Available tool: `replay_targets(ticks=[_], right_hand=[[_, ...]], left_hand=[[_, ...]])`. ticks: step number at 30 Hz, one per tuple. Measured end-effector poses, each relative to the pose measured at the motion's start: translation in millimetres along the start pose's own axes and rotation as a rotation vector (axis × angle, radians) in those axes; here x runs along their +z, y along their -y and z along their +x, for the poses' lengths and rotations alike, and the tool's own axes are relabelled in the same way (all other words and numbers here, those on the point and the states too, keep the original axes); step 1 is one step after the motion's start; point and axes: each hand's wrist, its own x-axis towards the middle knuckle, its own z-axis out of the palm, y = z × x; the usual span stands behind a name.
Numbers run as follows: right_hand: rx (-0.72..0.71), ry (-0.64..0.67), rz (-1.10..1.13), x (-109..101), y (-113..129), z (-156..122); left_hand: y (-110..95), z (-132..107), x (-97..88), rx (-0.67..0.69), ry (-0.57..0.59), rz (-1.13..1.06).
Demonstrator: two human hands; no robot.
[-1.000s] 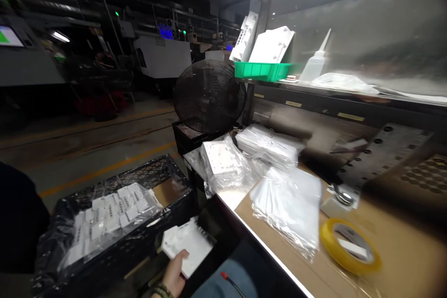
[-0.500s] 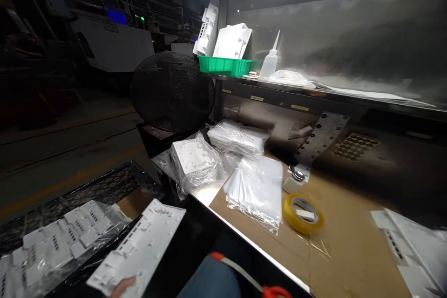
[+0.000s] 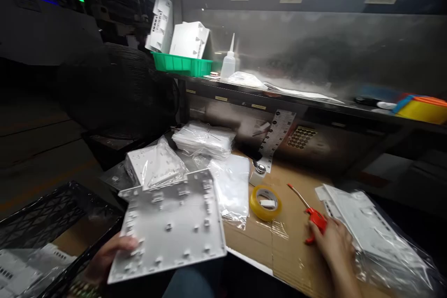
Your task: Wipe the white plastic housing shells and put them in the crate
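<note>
My left hand grips the left edge of a large white plastic panel, held flat over my lap at the bench's front edge, its ribbed inner side up. My right hand is closed round a red-handled tool with a thin orange nozzle, resting on the cardboard-covered bench. Just right of that hand lies a stack of white panels in a clear bag.
A yellow tape roll, clear bags and bagged white parts lie on the bench. A black crate stands at lower left. The shelf holds a green tray, a squeeze bottle and a yellow bin.
My view swung right from the crate to the bench. My left hand lifted the white panel out of the crate toward the bench. My right hand came into view on the red tool.
</note>
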Motion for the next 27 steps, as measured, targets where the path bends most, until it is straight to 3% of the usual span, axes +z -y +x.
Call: replay_targets(ticks=[2,3,4,6,8,10,12,14,16,18,22,27], right_hand=[[-0.023,0.063,0.163,1,19,-30],[-0.026,0.171,0.370,0,31,-49],[0.011,0.363,0.612,-2,44,-68],[0.186,0.729,1.098,-6,68,-102],[0.383,0.868,1.365,-7,83,-123],[0.539,0.790,1.459,-8,81,-131],[0.658,0.604,1.466,-11,64,-130],[0.744,0.423,1.451,-18,41,-125],[0.790,0.297,1.451,-28,22,-118],[0.815,0.235,1.469,-39,12,-112],[0.808,0.179,1.472,-55,14,-107],[0.810,0.140,1.497,-64,23,-107]], left_hand=[[-6,7,43.2,-0.066,0.229,0.143],[-7,9,64.0,-0.086,0.331,0.217],[-6,9,83.7,-0.099,0.422,0.288],[-4,5,119.8,-0.121,0.593,0.439],[-1,1,152.0,-0.118,0.756,0.593],[0,3,182.6,-0.039,0.896,0.737],[-2,14,213.6,0.160,0.968,0.854],[-5,35,244.3,0.462,0.925,0.946],[-10,61,271.4,0.755,0.801,1.056],[-15,86,291.1,0.914,0.733,1.231],[-26,119,301.5,0.964,0.767,1.634],[-41,129,284.2,1.084,0.836,1.888]])
